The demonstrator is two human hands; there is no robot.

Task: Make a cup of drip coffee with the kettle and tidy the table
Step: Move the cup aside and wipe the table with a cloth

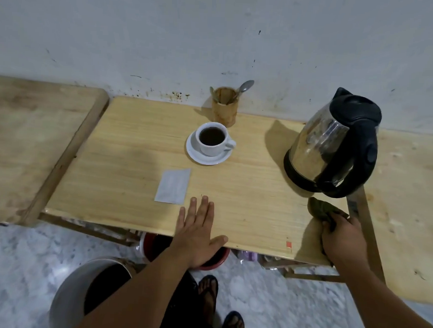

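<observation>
Two hands: left hand point(199, 233) flat-open on wood table point(127, 145); right hand point(342, 240) clutches crumpled cloth point(319, 208).

A plain home corner. Bare wooden tables point(137, 140) stand against a stained white wall point(166, 37). Buckets point(68, 288) sit on a marbled floor point(20, 254).

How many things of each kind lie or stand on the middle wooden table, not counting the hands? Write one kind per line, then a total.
Cup of coffee: 1
Saucer: 1
Kettle: 1
Wooden holder: 1
Spoon: 1
White packet: 1
Dark cloth: 1
Total: 7
</observation>
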